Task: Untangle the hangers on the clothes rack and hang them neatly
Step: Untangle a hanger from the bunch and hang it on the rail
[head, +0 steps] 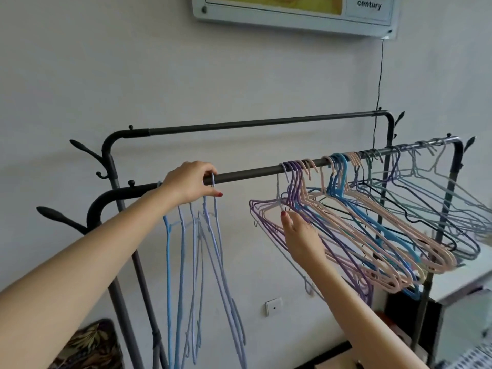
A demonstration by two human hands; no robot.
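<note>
Plain pale wall (239, 75) all the way across, smooth matte paint, nothing fancy. Up at 12 o'clock, a glossy white-framed panel (292, 14) with "century" printed on it, thin black cord (379, 75) dropping down from its corner. Small white wall socket (274, 307) low down around 6.

Filling the middle: a dark metal clothes rack (253, 123), round tubing with bent corners, two parallel rails, little branch-like hooks (82, 147) sticking out at 9 o'clock. Front rail (253, 172) running uphill toward 3.

Bunched from centre over to 3 o'clock, a messy pile of thin coated-wire hangers (386, 222), purple, pink, blue, grey-blue, a couple black, hooks over the front rail and bodies all crossed over each other. At 7 o'clock of the rail, a smaller bunch of light blue hangers (197, 262) dangling long and narrow.

Left hand (189, 185) at about 10 o'clock of centre, fingers curled round the hooks of those blue hangers right at the rail. Right hand (300, 235) just below centre, fingers fairly straight, touching the purple hangers (266, 206) at the near edge of the tangle, not really clutching anything.

Patterned brown cushion thing (90, 347) down at 7.
</note>
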